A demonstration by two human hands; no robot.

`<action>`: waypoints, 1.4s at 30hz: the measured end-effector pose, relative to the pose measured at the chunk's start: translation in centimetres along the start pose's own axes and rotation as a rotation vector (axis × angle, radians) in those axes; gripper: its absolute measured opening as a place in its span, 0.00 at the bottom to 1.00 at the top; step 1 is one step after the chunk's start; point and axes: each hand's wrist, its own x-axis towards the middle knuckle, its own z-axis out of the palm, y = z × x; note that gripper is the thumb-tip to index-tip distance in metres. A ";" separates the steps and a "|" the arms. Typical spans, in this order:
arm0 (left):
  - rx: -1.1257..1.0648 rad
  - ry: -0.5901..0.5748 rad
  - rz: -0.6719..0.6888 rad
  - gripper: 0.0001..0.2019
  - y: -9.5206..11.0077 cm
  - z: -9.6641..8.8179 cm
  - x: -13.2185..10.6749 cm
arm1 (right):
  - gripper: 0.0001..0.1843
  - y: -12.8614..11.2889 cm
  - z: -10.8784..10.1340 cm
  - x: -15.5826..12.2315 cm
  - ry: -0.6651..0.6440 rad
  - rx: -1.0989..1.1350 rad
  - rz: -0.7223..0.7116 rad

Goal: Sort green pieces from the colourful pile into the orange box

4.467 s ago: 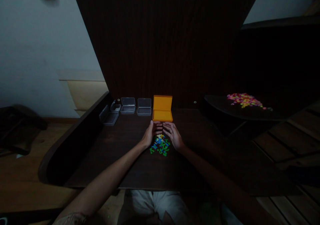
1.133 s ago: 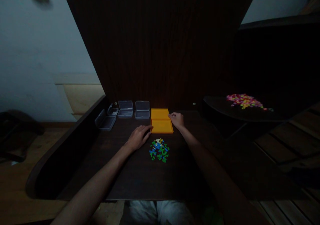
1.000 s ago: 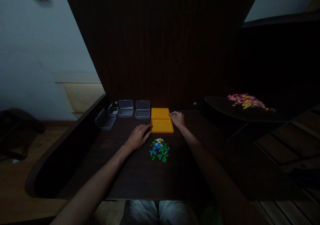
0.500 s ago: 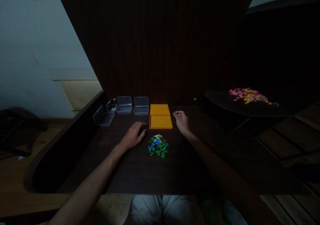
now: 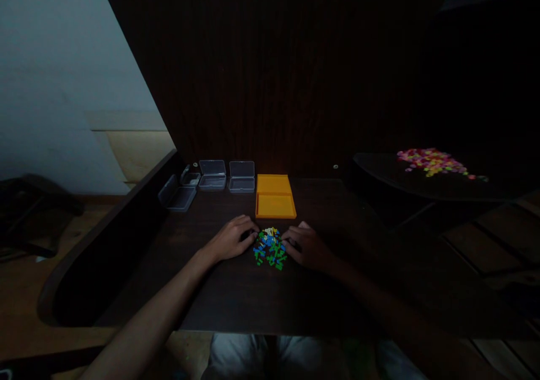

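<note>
A small heap of toy building pieces (image 5: 270, 250), green, blue, white and yellow, lies on the dark table. At its left edge rests my left hand (image 5: 234, 238), palm down, thumb and fingers bent with a gap between them and nothing visible inside. From the right, my right hand (image 5: 309, 247) reaches the heap, its fingers loosely curled and apart, the tips at the outer pieces. Whether those tips touch a piece is too dim to tell. Just behind the heap stands a yellow box (image 5: 276, 206), lid raised, with no pieces visible inside.
Clear plastic boxes with raised lids, one (image 5: 242, 184) beside the yellow box, another (image 5: 212, 182) and a third (image 5: 181, 199) farther left, line the table's back. A tall dark panel (image 5: 274, 76) rises behind. Pink and yellow pieces (image 5: 434, 162) lie on a dark surface at right.
My right hand has come from beside the yellow box down to the heap's right edge. My left hand has shifted slightly right and nearer, to the heap's left edge. The view has shifted slightly.
</note>
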 end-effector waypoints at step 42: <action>-0.071 -0.027 -0.025 0.10 0.1 0.0 0.5 | 0.05 0.7 -0.4 -0.6 0.013 0.064 0.020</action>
